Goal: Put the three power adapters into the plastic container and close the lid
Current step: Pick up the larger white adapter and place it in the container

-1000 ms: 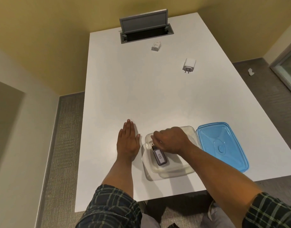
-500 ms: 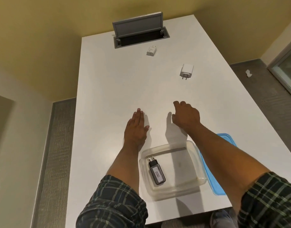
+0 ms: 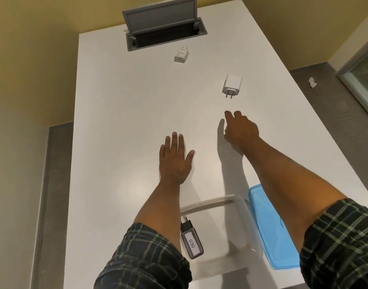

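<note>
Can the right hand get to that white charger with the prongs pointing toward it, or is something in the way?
Probably yes. The right hand is stretched out over bare table, its fingertips just short of the white charger. Nothing lies between them, and the hand is empty.

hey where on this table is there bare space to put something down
The widest bare patch is the table's left half, from the cable hatch down past the left hand. Another runs along the right edge, beyond the right hand. The near right corner is crowded: container, black adapter, blue lid.
</note>
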A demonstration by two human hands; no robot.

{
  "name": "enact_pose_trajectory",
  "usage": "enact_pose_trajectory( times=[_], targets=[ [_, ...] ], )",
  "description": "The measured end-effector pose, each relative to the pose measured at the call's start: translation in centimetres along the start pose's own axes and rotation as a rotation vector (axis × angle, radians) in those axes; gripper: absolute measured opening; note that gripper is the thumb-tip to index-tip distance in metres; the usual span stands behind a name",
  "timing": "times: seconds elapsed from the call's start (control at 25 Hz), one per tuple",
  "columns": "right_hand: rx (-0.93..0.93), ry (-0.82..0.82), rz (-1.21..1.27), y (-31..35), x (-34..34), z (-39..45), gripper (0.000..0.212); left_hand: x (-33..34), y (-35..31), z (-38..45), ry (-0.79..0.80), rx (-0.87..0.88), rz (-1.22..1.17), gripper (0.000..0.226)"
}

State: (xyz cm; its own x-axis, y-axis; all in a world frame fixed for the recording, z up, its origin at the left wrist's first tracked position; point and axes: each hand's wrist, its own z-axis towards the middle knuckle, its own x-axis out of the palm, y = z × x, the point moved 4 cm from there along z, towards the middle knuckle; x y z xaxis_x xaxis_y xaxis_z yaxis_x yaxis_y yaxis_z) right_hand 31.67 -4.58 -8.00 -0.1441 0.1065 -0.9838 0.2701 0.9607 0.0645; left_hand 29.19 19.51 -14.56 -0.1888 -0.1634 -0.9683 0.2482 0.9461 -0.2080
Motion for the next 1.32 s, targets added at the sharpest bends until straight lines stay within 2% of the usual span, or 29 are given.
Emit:
enact_pose_trajectory(
  times=[0.16,0.28,0.72,0.92,1.04,1.16,1.32],
  targets=[
    [0.017,-0.008,0.009,-1.1,0.2,2.7,0.059,0.0,-0.8,1.9,-0.132,-0.082,0.005,0.065],
    [0.045,-0.018,0.035,-1.8,0.1,4.7,0.067,0.2,-0.6,2.9,-0.186,-0.074,0.019,0.065],
    [0.226,-0.092,0.116,-1.8,-0.9,11.9,0.073,-0.4,-0.5,7.0,-0.249,-0.059,0.032,0.069],
    [0.313,-0.038,0.232,-2.5,-1.8,15.6,0.079,-0.4,-0.3,8.1,-0.271,-0.066,0.031,0.070],
    [0.300,-0.011,0.263,-1.8,-1.5,16.4,0.071,-0.3,-0.4,8.2,-0.273,-0.065,0.032,0.070],
    [0.310,-0.053,0.275,-1.2,-1.4,16.5,0.052,-0.4,-0.4,8.2,-0.248,-0.065,0.036,0.070],
    [0.283,-0.060,0.236,-1.0,-1.3,16.2,0.054,-0.4,-0.3,8.2,-0.229,-0.073,0.047,0.070]
  ],
)
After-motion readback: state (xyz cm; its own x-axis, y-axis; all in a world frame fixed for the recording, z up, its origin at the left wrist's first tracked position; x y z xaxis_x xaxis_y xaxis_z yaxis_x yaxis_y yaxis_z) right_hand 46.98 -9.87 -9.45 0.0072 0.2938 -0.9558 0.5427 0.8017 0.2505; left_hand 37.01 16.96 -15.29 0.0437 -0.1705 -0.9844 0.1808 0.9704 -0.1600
